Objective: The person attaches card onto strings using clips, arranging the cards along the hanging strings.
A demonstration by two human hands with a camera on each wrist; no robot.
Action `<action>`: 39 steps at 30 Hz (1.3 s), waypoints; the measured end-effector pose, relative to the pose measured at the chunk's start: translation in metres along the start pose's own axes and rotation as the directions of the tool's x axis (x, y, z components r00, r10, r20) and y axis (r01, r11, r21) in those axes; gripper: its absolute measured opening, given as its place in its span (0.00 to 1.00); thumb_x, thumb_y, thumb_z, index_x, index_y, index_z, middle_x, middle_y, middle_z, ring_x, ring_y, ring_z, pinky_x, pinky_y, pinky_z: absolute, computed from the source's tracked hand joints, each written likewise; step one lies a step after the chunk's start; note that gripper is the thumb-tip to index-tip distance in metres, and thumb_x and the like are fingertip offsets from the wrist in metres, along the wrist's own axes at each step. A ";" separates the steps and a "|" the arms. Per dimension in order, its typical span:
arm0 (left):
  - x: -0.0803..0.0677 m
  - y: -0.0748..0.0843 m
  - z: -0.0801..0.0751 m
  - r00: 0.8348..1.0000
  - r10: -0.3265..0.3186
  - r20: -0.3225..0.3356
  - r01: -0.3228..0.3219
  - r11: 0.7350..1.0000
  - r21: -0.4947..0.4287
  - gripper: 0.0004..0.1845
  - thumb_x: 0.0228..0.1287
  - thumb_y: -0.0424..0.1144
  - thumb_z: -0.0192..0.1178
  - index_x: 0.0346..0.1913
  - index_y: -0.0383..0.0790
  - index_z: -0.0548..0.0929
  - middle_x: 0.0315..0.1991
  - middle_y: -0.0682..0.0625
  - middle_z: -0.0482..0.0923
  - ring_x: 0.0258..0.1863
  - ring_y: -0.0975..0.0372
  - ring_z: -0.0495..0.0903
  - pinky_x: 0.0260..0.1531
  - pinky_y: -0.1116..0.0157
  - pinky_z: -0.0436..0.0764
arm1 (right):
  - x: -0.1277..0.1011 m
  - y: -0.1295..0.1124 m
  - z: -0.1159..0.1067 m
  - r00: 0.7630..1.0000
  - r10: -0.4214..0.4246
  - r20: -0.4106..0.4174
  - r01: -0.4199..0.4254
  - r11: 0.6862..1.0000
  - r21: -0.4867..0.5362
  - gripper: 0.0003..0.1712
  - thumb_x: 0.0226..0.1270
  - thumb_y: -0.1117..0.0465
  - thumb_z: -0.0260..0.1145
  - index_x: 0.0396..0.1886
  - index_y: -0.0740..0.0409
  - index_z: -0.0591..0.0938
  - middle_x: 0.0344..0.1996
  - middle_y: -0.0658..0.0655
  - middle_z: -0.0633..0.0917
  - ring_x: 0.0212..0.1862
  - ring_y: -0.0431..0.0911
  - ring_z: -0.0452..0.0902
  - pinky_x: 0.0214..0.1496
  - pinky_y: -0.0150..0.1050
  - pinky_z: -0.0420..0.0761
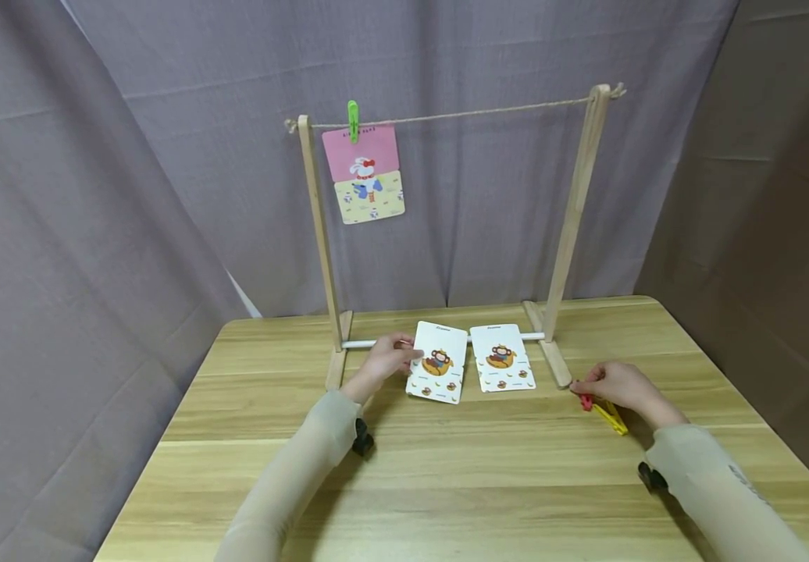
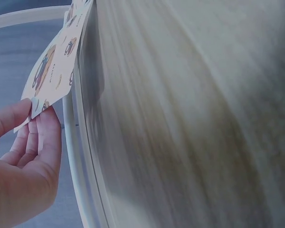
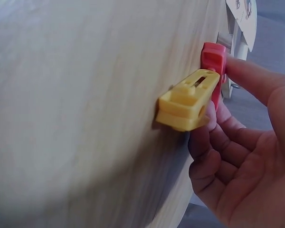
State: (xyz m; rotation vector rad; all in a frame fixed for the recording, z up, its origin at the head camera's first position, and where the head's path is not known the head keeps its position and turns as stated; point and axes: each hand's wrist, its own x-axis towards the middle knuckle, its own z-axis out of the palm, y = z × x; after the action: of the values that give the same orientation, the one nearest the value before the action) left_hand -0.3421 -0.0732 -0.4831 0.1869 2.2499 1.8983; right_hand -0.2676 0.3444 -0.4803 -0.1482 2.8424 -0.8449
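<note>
Two monkey cards lie on the wooden table [image 1: 447,484] in front of a wooden rack. My left hand [image 1: 399,357] pinches the left edge of the left monkey card [image 1: 438,373], lifting it slightly; in the left wrist view the thumb and fingers of that hand [image 2: 34,113] hold the card [image 2: 52,66] by its corner. The right monkey card [image 1: 502,358] lies flat. My right hand [image 1: 587,390] pinches a red clothespin [image 1: 586,402] beside a yellow clothespin [image 1: 611,418]. Seen from the right wrist, the hand [image 3: 219,90] has its fingers curled on the red clothespin [image 3: 213,58], with the yellow clothespin [image 3: 186,102] against them.
The wooden rack [image 1: 573,211] has two posts, a twine line [image 1: 475,114] across the top and a white rod [image 1: 358,343] at its base. A green clothespin [image 1: 353,120] hangs a pink and yellow rabbit card [image 1: 365,175] on the twine. Grey curtains surround the table.
</note>
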 end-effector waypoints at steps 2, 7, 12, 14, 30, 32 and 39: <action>0.000 0.001 0.001 1.000 0.005 0.003 -0.005 1.000 0.006 0.15 0.65 0.28 0.65 0.51 0.24 0.78 0.32 0.49 0.76 0.23 0.62 0.76 0.29 0.63 0.85 | 0.000 0.000 -0.001 1.000 0.003 0.003 -0.003 1.000 -0.001 0.21 0.69 0.45 0.68 0.26 0.56 0.83 0.23 0.49 0.83 0.27 0.45 0.72 0.34 0.39 0.70; -0.001 0.003 0.002 1.000 0.010 0.020 -0.010 1.000 0.011 0.15 0.65 0.27 0.65 0.51 0.23 0.78 0.32 0.48 0.77 0.22 0.62 0.77 0.31 0.60 0.86 | 0.000 0.000 -0.001 1.000 0.024 0.010 -0.024 0.999 0.022 0.20 0.69 0.46 0.68 0.29 0.59 0.83 0.24 0.51 0.83 0.27 0.45 0.73 0.32 0.39 0.71; -0.002 0.004 0.001 0.999 0.017 0.038 -0.017 1.000 0.007 0.15 0.65 0.27 0.66 0.51 0.23 0.78 0.32 0.48 0.78 0.23 0.62 0.78 0.33 0.59 0.86 | 0.002 0.001 -0.001 0.999 0.039 0.015 -0.040 0.998 0.044 0.20 0.70 0.48 0.67 0.32 0.62 0.83 0.25 0.52 0.84 0.28 0.46 0.74 0.31 0.39 0.72; -0.003 0.004 0.001 0.999 0.023 0.044 -0.024 1.000 0.012 0.15 0.65 0.28 0.66 0.51 0.24 0.78 0.33 0.47 0.79 0.23 0.62 0.78 0.32 0.60 0.86 | 0.002 0.002 -0.001 0.999 0.038 0.011 -0.038 0.998 0.040 0.20 0.70 0.49 0.66 0.33 0.63 0.83 0.26 0.52 0.84 0.28 0.45 0.74 0.32 0.39 0.73; -0.007 0.008 -0.002 0.998 0.019 0.068 -0.022 0.999 0.044 0.16 0.65 0.29 0.66 0.52 0.26 0.78 0.34 0.47 0.78 0.24 0.62 0.78 0.34 0.59 0.86 | 0.000 0.004 -0.011 0.999 0.040 -0.032 -0.038 0.997 0.066 0.39 0.70 0.46 0.65 0.57 0.81 0.73 0.51 0.76 0.81 0.50 0.63 0.80 0.52 0.57 0.80; -0.007 0.009 -0.002 0.998 0.020 0.067 -0.024 0.999 0.047 0.16 0.65 0.30 0.67 0.52 0.26 0.78 0.34 0.47 0.78 0.24 0.62 0.77 0.36 0.57 0.86 | 0.001 0.006 -0.012 0.999 0.037 -0.029 -0.034 0.995 0.091 0.39 0.71 0.46 0.64 0.59 0.81 0.73 0.53 0.76 0.80 0.52 0.65 0.78 0.51 0.55 0.80; -0.011 0.016 -0.005 0.995 0.042 0.093 -0.046 0.998 0.042 0.15 0.66 0.28 0.65 0.52 0.24 0.77 0.34 0.47 0.78 0.23 0.62 0.78 0.43 0.45 0.84 | 0.000 0.006 -0.013 0.999 0.033 -0.033 -0.026 0.982 0.186 0.35 0.72 0.49 0.64 0.60 0.79 0.74 0.54 0.74 0.81 0.49 0.57 0.78 0.40 0.41 0.79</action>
State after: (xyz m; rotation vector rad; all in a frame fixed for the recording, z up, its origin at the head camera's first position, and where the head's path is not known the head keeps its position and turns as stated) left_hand -0.3328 -0.0774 -0.4657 0.3263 2.2460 1.8233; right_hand -0.2705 0.3564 -0.4727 -0.0670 2.7713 -1.1099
